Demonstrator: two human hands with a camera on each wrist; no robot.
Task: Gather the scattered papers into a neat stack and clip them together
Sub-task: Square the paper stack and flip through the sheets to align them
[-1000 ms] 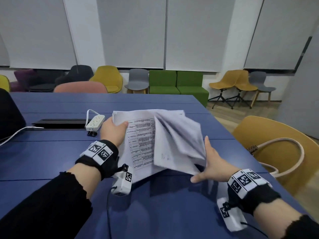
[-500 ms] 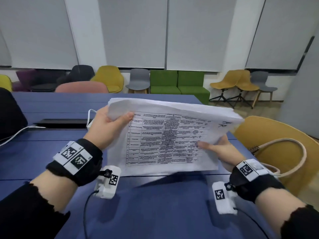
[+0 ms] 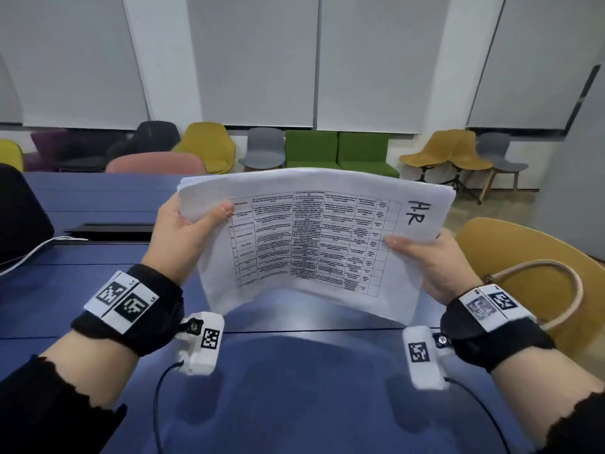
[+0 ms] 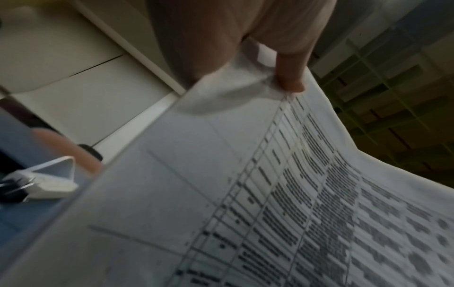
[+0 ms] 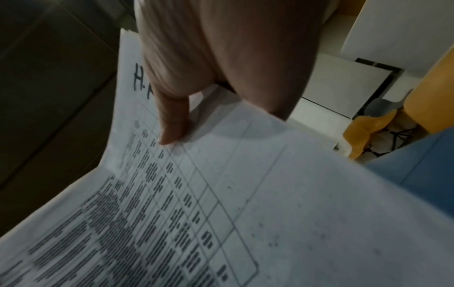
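Note:
A stack of white papers (image 3: pixel 311 244), its top sheet printed with a table and marked "H.R" by hand, is held up above the blue table (image 3: pixel 82 263) with its lower edge bowed toward me. My left hand (image 3: pixel 183 234) grips the stack's left side, thumb on top. My right hand (image 3: pixel 435 263) grips its right side, thumb on the top sheet. The papers (image 4: pixel 270 194) fill the left wrist view, with the thumb (image 4: pixel 290 77) pressed on them. The papers (image 5: pixel 221 194) also fill the right wrist view, where the thumb (image 5: pixel 172 124) presses beside the writing. No clip is plainly visible.
A white power strip (image 4: pixel 44 180) lies on the table left of the papers, and a white cable (image 3: pixel 36 253) runs off the left edge. A yellow chair (image 3: pixel 540 283) with a beige bag handle stands close on the right. Several coloured chairs line the far wall.
The loose, splayed sheets were closed into one stack. Both hands then lifted it off the table and tilted it up toward me, the right hand shifting to the stack's right edge.

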